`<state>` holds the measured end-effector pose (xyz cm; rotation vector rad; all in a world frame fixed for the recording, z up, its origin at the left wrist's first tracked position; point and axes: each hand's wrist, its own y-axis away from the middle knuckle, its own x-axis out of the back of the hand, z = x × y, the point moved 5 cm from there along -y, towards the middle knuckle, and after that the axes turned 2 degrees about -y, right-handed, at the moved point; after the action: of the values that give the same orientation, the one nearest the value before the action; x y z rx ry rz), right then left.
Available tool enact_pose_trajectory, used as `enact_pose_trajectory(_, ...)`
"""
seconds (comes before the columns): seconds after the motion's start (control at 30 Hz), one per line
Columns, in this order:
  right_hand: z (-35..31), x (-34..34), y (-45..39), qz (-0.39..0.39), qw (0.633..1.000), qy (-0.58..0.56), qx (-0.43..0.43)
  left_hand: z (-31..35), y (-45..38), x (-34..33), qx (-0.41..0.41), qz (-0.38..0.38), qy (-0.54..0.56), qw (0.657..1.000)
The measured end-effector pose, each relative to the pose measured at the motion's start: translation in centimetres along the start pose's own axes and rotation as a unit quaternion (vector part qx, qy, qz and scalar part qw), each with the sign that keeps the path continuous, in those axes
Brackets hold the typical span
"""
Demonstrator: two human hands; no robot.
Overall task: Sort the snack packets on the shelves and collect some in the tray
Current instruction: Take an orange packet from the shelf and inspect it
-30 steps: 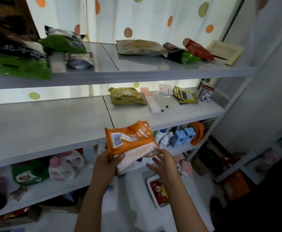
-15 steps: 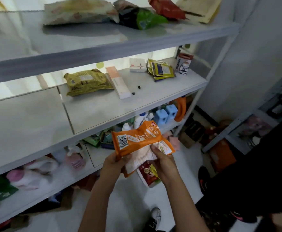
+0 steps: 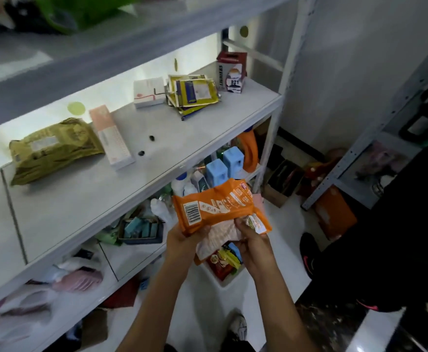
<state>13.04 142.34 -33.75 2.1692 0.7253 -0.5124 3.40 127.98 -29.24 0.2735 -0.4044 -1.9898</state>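
Note:
An orange snack packet point(image 3: 216, 205) with a barcode and a pale see-through lower part is held in both hands, below the front edge of the middle shelf point(image 3: 157, 146). My left hand point(image 3: 186, 241) grips its left end. My right hand point(image 3: 252, 243) pinches its right side. Directly beneath, on the floor, a white tray point(image 3: 229, 279) holds red and yellow packets, partly hidden by the packet and my hands. On the middle shelf lie an olive-yellow packet point(image 3: 52, 149) and a pile of yellow sachets point(image 3: 193, 95).
The middle shelf also carries a long pink box point(image 3: 111, 137), a white box point(image 3: 148, 92) and a lighter carton point(image 3: 232, 72). Bottles and blue containers point(image 3: 224, 165) crowd the lower shelf. A person in black stands at right point(image 3: 398, 237); a grey rack point(image 3: 355, 171) stands behind.
The view has tilted down and right. The orange packet has come down from shelf height to above the tray, and my right hand has closed on its right side.

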Motion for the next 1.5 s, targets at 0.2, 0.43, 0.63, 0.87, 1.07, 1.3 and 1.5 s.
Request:
enact_pose_trajectory(0.2,-1.8,4.9,-5.5,-0.016,0.997,-0.025,-0.074,-1.0,-5.4,-3.1,0.005,-0.032,-0.056,0.998)
enact_pose_trajectory(0.43,1.6,11.5,-11.4,0.156,0.977,0.136,-0.050,-8.7,-18.1,-6.1,0.064,-0.128,-0.194,0.971)
enact_pose_trajectory(0.63,10.8,18.7,-16.6,0.294,0.923,0.205,-0.139,-21.3,-26.7,-6.9,0.143,-0.137,-0.351,0.915)
enact_pose_trajectory(0.87,25.1,24.3,-21.4,0.347,0.861,0.272,-0.253,-33.8,-31.6,-4.5,0.126,-0.226,-0.485,0.835)
enact_pose_trajectory(1.07,32.3,28.1,-26.2,0.358,0.838,0.319,-0.261,-42.9,-37.0,-2.8,0.180,-0.275,-0.578,0.747)
enact_pose_trajectory(1.3,32.7,29.0,-27.7,0.346,0.800,0.417,-0.259,-43.9,-37.5,-2.6,0.095,-0.292,-0.686,0.659)
enact_pose_trajectory(1.5,23.7,24.1,-26.4,0.239,0.782,0.562,-0.127,-37.7,-31.5,-6.8,-0.016,-0.329,-0.729,0.600)
